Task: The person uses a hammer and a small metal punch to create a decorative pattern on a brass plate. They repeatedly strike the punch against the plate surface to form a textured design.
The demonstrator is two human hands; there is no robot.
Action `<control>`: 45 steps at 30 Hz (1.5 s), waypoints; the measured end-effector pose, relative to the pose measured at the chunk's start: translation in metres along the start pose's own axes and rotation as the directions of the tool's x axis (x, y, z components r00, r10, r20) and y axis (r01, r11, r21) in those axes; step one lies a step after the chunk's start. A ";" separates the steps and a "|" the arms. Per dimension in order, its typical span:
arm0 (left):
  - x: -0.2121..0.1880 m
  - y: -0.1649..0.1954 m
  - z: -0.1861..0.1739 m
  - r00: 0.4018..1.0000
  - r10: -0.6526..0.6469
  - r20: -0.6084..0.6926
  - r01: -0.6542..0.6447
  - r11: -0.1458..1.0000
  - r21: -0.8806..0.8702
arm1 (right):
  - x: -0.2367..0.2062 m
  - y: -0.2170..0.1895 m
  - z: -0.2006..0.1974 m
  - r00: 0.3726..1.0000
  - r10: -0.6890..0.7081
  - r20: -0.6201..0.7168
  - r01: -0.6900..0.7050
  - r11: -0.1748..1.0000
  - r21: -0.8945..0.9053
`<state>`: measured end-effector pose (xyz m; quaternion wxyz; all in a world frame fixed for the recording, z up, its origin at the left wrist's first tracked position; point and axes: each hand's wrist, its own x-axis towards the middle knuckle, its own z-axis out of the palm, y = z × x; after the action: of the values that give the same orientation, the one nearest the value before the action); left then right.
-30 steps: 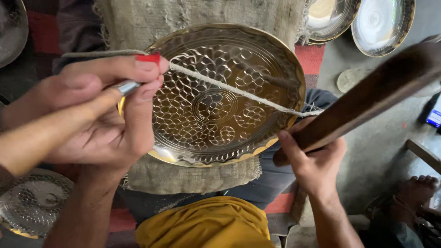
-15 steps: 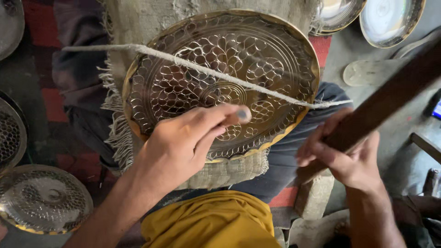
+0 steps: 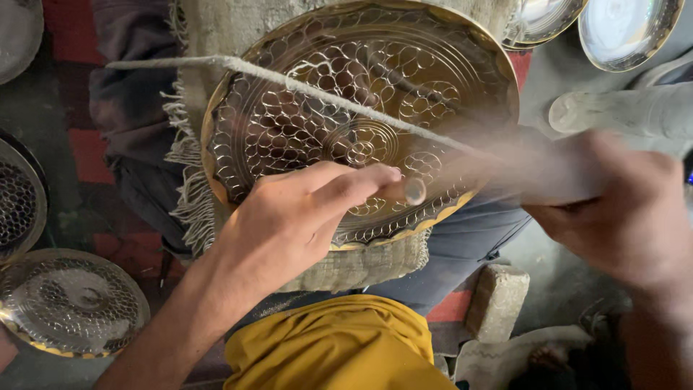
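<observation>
A round brass plate [image 3: 310, 130] embossed with a scale pattern rests on burlap cloth [image 3: 361, 263] over my lap. A pale cord [image 3: 289, 83] stretches across the plate from upper left to right. My left hand [image 3: 289, 224] lies over the plate's near part, fingers closed on a small metal punch [image 3: 413, 191] whose tip touches the plate. My right hand [image 3: 621, 217] grips a wooden stick [image 3: 548, 173], which is blurred with motion just right of the punch.
Other patterned plates lie at the lower left [image 3: 68, 300] and left edge [image 3: 18, 195], and plain bowls at the top right [image 3: 628, 29]. A stone block [image 3: 494, 300] sits by my knee. A pale sandal [image 3: 621, 112] lies on the right.
My left hand has moved from the plate's left rim to its near middle with the punch. The wooden stick in my right hand has swung down toward the punch.
</observation>
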<state>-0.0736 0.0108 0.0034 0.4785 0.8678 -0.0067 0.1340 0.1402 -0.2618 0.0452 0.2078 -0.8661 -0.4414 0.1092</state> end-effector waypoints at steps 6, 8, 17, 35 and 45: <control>0.005 0.002 -0.001 0.997 -0.008 0.081 0.004 0.998 0.058 | -0.015 -0.009 0.011 1.000 0.006 -0.026 -0.008 0.997 -0.082; 0.008 0.002 -0.003 0.991 -0.034 0.130 0.026 0.998 0.060 | -0.027 -0.011 0.021 0.984 0.136 -0.116 -0.117 0.981 0.154; 0.022 0.001 -0.014 0.870 -0.104 0.482 0.112 0.994 0.012 | -0.067 -0.033 0.076 0.926 0.236 -0.294 -0.146 0.944 0.297; -0.001 0.006 -0.013 0.951 -0.035 0.306 0.022 0.999 0.046 | -0.056 -0.019 0.053 0.981 0.086 -0.172 -0.059 0.986 0.154; -0.033 0.019 0.010 0.981 -0.155 -0.114 0.157 0.988 0.008 | 0.010 -0.051 -0.002 0.986 0.140 0.086 -0.136 0.989 -0.056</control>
<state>-0.1058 -0.0111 0.0060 0.4797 0.8607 0.0894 0.1450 0.1103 -0.2276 0.0700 0.1582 -0.8937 -0.3919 0.1510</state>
